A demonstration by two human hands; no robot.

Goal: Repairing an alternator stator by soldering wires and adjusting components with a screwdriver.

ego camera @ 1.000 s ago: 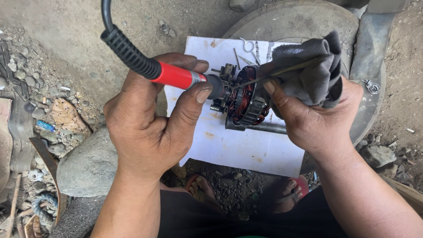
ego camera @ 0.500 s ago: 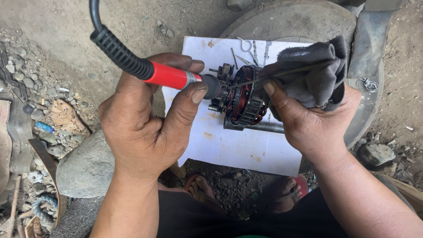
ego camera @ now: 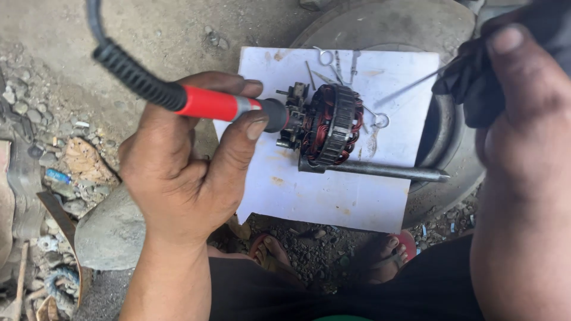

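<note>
Head view: left hand (ego camera: 184, 178) fingers (ego camera: 235, 142) pinch a red-handled soldering iron (ego camera: 208, 104) against the copper-wound stator (ego camera: 330, 125), frame centre, on white paper (ego camera: 333, 196). Right hand (ego camera: 523, 131), upper right, fingers pressed on a dark cloth (ego camera: 476, 83).

Both hands (ego camera: 178, 172) curled (right (ego camera: 523, 119) raised)

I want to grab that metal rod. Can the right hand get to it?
Probably yes. The right hand already holds a dark cloth, but the metal rod lies uncovered on the white sheet just beside it.
</note>
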